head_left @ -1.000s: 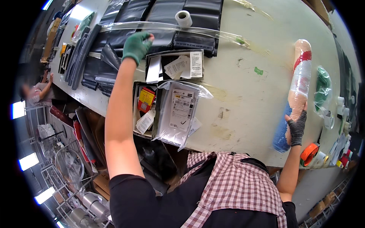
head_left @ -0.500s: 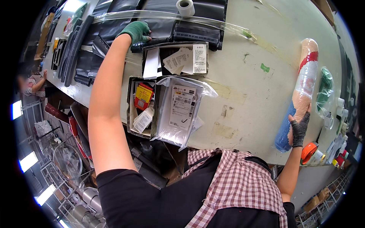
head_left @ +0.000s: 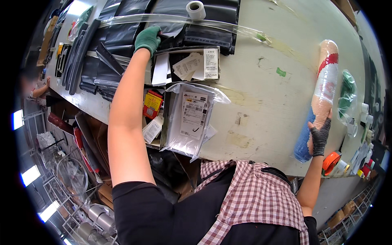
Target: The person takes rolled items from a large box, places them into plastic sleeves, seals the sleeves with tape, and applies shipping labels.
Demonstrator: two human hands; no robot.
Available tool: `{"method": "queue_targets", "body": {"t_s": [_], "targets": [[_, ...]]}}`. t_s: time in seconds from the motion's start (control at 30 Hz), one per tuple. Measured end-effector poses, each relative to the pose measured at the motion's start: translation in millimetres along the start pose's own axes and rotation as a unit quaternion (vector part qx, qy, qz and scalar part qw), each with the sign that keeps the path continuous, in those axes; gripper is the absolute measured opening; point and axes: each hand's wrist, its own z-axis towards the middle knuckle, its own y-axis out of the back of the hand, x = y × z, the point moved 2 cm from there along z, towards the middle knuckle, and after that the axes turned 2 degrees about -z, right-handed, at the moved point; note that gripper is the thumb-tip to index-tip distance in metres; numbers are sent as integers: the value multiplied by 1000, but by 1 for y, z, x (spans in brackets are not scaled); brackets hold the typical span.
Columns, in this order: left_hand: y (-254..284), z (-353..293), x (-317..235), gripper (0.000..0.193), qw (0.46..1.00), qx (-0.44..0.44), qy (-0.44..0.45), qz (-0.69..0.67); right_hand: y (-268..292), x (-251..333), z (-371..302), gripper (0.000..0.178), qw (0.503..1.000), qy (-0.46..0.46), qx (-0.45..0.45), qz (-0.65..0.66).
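My left hand (head_left: pixel 148 40), in a green glove, reaches to the far side of the table. Its fingers are pinched on the edge of a black plastic bag (head_left: pixel 173 36) from the flat stack there; the fingertips are partly hidden. On the right, a plastic-wrapped rolled mat (head_left: pixel 325 87) in peach, red, white and blue lies along the table. My right hand (head_left: pixel 320 136), wearing a dark grey fingerless glove, grips its near part, with the thumb across the roll.
An open box of paper slips (head_left: pixel 217 75) stands beside the bags. Nearer are a box with a red-yellow packet (head_left: pixel 152 104) and clear bags with a label (head_left: pixel 194 116). A film roll (head_left: pixel 196 10) sits on the stack. Orange tape (head_left: pixel 330 163) and a green wrapped bundle (head_left: pixel 347 96) lie right.
My left hand has shifted slightly right and turned at the wrist, and the bag's edge by its fingers is raised. My right hand and the rolled mat have stayed nearly still.
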Motion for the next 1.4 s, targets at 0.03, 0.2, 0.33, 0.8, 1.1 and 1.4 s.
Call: {"method": "queue_targets", "body": {"t_s": [0.03,0.2,0.33,0.8,1.1,1.4], "targets": [[2,-2,-1,24,999,3,25,-47,0,-1,0,100,1000,-2,-2,4],[3,-9,9,22,997,-55,-22,-45,-1,11,2,101,999,-12,1,43],[10,-17,11,17,989,9,-5,-150,-1,0,-1,102,999,-17,-9,26],[65,-48,-17,20,979,-30,29,-198,4,12,0,102,1000,-7,-13,18],[82,-147,-64,42,984,63,-166,-22,2,9,-1,102,999,-19,-16,22],[64,-159,-50,12,986,10,-101,-134,0,-1,0,101,999,-19,-17,48]]}}
